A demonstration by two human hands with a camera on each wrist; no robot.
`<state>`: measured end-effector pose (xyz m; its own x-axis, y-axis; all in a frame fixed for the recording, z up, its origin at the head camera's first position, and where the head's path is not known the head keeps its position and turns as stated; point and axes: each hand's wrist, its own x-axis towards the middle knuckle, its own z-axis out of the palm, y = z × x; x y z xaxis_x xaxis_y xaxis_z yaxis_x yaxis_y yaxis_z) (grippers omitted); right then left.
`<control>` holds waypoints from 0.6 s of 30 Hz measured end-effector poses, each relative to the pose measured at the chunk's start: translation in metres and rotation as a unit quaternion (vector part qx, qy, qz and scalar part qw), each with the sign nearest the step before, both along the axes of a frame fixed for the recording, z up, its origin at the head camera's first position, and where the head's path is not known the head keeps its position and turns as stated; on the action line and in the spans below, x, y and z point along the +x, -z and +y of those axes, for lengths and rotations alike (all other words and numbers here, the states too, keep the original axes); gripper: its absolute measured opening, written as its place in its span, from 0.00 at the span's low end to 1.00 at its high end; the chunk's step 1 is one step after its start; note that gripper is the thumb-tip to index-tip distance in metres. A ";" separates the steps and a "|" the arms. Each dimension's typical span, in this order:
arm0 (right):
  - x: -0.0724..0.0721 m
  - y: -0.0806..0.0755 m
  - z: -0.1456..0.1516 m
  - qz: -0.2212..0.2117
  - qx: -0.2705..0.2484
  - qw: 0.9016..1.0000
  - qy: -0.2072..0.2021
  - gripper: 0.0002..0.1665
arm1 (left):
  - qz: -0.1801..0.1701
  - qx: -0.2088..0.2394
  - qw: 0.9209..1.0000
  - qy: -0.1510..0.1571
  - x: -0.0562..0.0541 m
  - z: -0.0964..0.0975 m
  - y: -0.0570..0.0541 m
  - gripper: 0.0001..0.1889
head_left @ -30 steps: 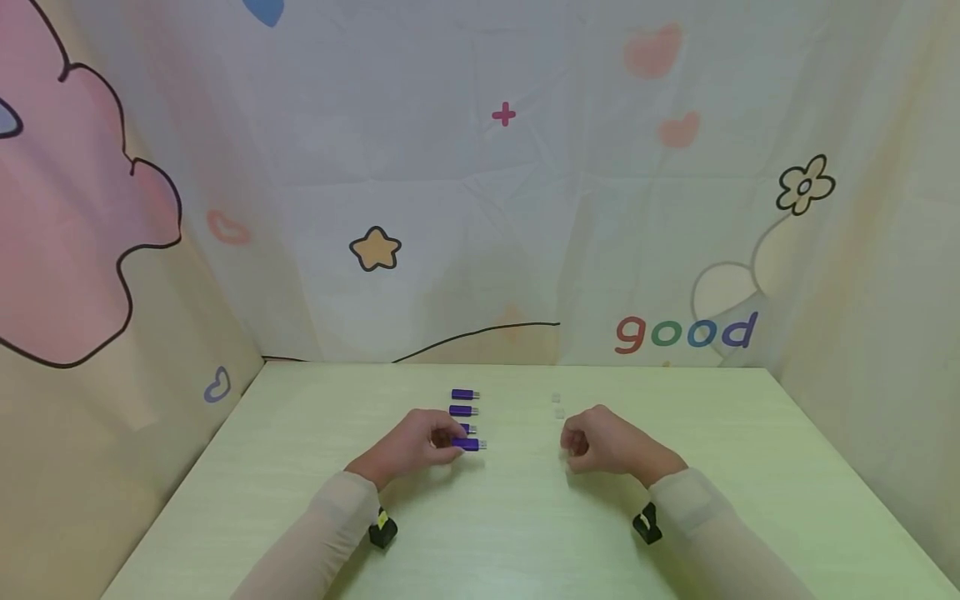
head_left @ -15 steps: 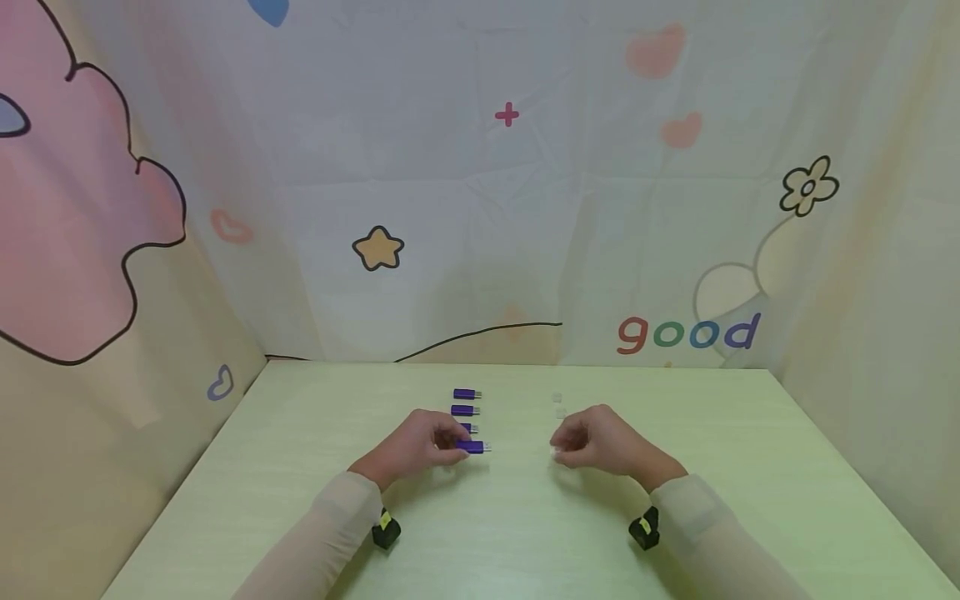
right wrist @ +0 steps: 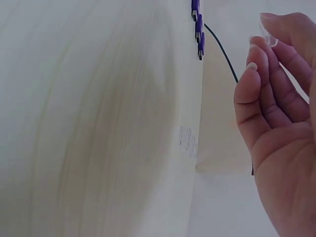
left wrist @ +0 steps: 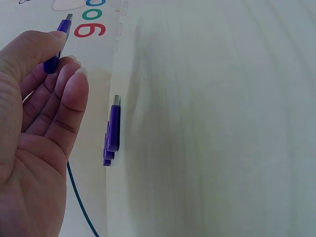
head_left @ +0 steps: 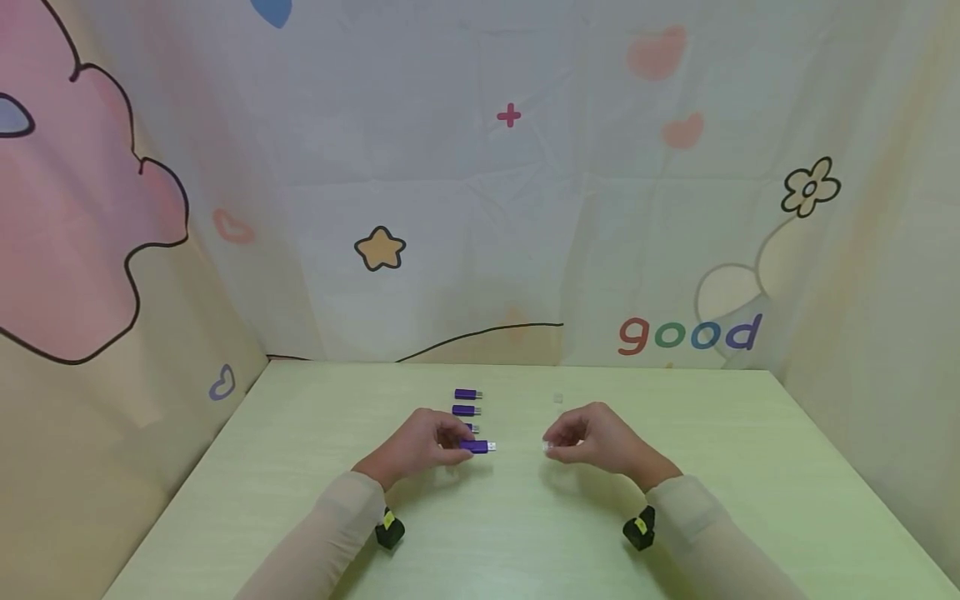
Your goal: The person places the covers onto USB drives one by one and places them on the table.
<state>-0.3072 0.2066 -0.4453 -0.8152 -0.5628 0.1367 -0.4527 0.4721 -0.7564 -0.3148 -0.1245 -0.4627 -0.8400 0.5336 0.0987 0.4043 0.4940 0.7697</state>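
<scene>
My left hand (head_left: 422, 446) pinches a purple USB flash drive (head_left: 476, 447) between thumb and fingers, its metal plug pointing right. In the left wrist view that flash drive (left wrist: 59, 45) is held above the table. Across from it, my right hand (head_left: 600, 439) pinches a small clear cap (head_left: 548, 447), which also shows as a clear cap (right wrist: 269, 37) at the fingertips in the right wrist view. A gap separates cap and plug. Behind my left fingers, three more purple flash drives (head_left: 467, 411) lie in a column, plugs to the right; the nearest is partly hidden.
Several clear caps (right wrist: 187, 140) lie in a row on the table's right side, partly hidden by my right hand in the head view. The pale table (head_left: 510, 525) ends at a printed curtain (head_left: 465, 283) behind. Each wrist wears a small black camera (head_left: 390, 530).
My right hand has lifted a clear cap and moved left, toward the flash drive. My left hand, holding the drive, has shifted slightly right.
</scene>
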 end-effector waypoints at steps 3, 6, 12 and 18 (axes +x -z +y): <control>0.001 0.001 -0.003 -0.008 -0.009 1.000 0.003 0.12 | 0.001 0.005 1.000 0.003 0.000 0.001 0.000 0.08; 0.002 0.001 -0.006 -0.020 -0.020 1.000 0.006 0.12 | -0.001 0.010 1.000 0.006 -0.001 0.001 0.000 0.08; 0.003 0.000 -0.011 -0.038 -0.022 0.999 0.010 0.15 | -0.005 0.019 1.000 0.010 0.001 0.003 0.000 0.07; 0.002 0.001 -0.014 -0.039 -0.032 0.999 0.001 0.16 | -0.005 0.026 1.000 0.013 0.002 0.005 -0.002 0.07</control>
